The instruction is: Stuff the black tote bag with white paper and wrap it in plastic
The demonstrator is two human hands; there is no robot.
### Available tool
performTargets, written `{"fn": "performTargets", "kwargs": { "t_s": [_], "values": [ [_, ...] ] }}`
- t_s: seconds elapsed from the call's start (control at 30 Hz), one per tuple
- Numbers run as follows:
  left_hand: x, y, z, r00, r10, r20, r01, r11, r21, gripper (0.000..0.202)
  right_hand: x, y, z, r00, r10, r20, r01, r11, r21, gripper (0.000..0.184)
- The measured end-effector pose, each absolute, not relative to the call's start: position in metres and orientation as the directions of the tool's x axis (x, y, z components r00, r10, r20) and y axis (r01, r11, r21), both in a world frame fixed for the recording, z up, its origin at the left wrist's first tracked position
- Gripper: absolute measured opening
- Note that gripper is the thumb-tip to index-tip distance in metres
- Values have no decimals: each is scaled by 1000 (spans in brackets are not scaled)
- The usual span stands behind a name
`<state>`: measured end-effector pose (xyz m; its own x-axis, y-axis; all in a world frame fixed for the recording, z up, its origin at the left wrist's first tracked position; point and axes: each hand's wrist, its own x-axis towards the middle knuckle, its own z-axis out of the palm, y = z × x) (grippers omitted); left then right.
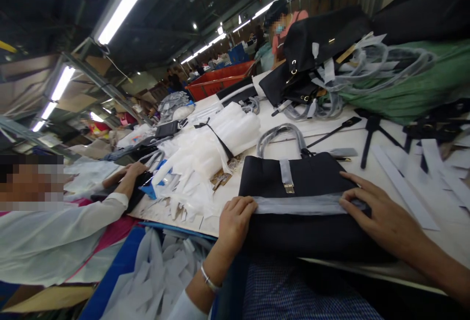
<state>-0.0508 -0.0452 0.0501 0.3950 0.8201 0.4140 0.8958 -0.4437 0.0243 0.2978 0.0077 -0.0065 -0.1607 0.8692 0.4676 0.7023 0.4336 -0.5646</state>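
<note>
A black handbag (pixel 293 234) lies tilted on the table edge in front of me, its handles (pixel 281 134) wrapped in clear film. A translucent plastic strip (pixel 299 205) runs straight across its front, below the gold clasp (pixel 289 189). My left hand (pixel 237 219) is closed over the bag's left side, fingers curled at that end of the strip. At the opposite end, my right hand (pixel 367 205) pinches the strip between thumb and forefinger, its other fingers resting on the bag.
White foam sheets (pixel 205 148) are heaped ahead-left. Black straps (pixel 370 134) and white strips (pixel 404 188) lie to the right, with more black bags (pixel 323 41) behind. A blue bin (pixel 121 266) of scraps stands lower left. A co-worker's hands (pixel 132 171) work at left.
</note>
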Motion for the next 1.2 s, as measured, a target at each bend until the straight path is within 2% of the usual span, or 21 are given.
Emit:
{"fn": "performTargets", "kwargs": {
  "t_s": [0.13, 0.27, 0.33, 0.43, 0.5, 0.6, 0.7, 0.87, 0.93, 1.0, 1.03, 1.07, 1.13, 1.2],
  "values": [
    [-53, -43, 53, 430, 842, 327, 896, -442, -40, 20, 298, 7, -7, -165, 864, 476, 712, 438, -548, 32],
    [-47, -52, 68, 415, 877, 243, 905, -425, -15, 36, 297, 7, -6, -159, 876, 456, 719, 419, -555, 28],
    [-38, -56, 76, 388, 882, 267, 911, -410, 30, 27, 296, 6, -4, -157, 879, 450, 718, 414, -559, 28],
    [-16, -54, 79, 385, 840, 383, 890, -448, 88, 16, 295, 6, -2, -155, 879, 451, 716, 414, -562, 27],
    [1, -48, 71, 492, 752, 439, 810, -580, 86, 26, 295, 5, -1, -155, 879, 451, 716, 414, -561, 26],
    [18, -36, 48, 685, 627, 372, 656, -752, 60, 37, 294, 3, 1, -159, 878, 451, 717, 417, -559, 23],
    [21, -30, 25, 729, 630, 268, 635, -768, 80, 46, 293, 2, 3, -149, 886, 440, 719, 402, -566, 22],
    [16, -29, 11, 739, 638, 217, 638, -766, 80, 49, 293, -1, 12, -150, 885, 442, 728, 401, -556, 20],
    [16, -29, 10, 740, 637, 215, 636, -767, 85, 50, 290, -9, 21, -124, 846, 518, 768, 413, -490, 19],
    [17, -31, 9, 730, 646, 223, 644, -760, 93, 52, 280, -20, 31, -147, 765, 628, 819, 450, -356, 19],
    [17, -31, 9, 724, 651, 227, 648, -755, 96, 52, 273, -27, 34, -213, 722, 659, 832, 488, -266, 23],
    [18, -32, 9, 720, 654, 230, 652, -752, 97, 54, 266, -33, 35, -314, 688, 654, 826, 538, -169, 30],
    [19, -33, 9, 719, 656, 232, 654, -751, 95, 59, 252, -42, 32, -523, 646, 556, 772, 635, -12, 44],
    [20, -34, 10, 721, 654, 227, 653, -752, 94, 64, 246, -45, 23, -633, 642, 432, 732, 678, 67, 60]
  ]
}}
